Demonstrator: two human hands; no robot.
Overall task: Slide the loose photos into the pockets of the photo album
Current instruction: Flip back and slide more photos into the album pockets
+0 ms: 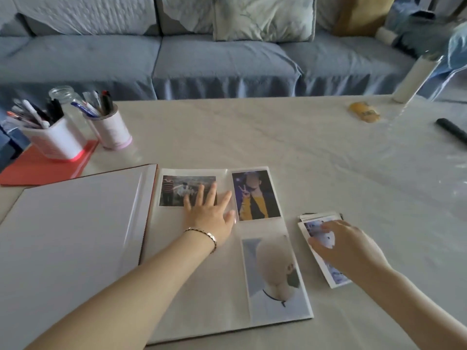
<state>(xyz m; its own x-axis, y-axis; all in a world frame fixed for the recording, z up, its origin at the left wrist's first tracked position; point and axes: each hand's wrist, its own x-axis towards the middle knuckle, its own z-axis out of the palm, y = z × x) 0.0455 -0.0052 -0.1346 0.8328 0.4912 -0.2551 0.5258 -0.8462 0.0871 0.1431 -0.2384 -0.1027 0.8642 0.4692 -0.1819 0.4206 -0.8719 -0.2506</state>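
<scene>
1. Surface [278, 137]: pale, fills the middle of the frame. A blue-grey sofa [214, 61] runs along the top edge, with a light cushion [262, 18] on it.

2. Photo album [75, 236]: lies open and flat on the surface, lower left to lower centre. The left page is blank white. The right page carries clear pockets.

3. Pockets filled on the right page:
- landscape photo [177, 188], upper left of the page;
- portrait photo with yellow [255, 195], upper right of the page;
- pale portrait photo [275, 274], lower right of the page.

4. Left grip [209, 215]: a bare hand, wide, fingers straight and spread, palm down on the right page. The fingertips lie over the lower right corner of the landscape photo. The thumb tip is just beside the left edge of the portrait photo with yellow. A bracelet [204, 233] sits at the wrist.

5. Stack of loose photos [336, 279]: on the surface just beside the right edge of the album, at right of centre. The top photo sits skewed on those below.

6. Right grip [348, 246]: a bare hand resting on the top photo of the stack, fingers bent. Whether it pinches the photo or only touches it cannot be told.

7. Other items:
- upper left: two white pen holders [54, 142], the nearer one on a red folder [38, 168], and a glass jar [68, 97] between them;
- upper right: a white cylinder [414, 79], a yellow object [364, 112] and a black object [452, 130], all well apart from the album.
</scene>
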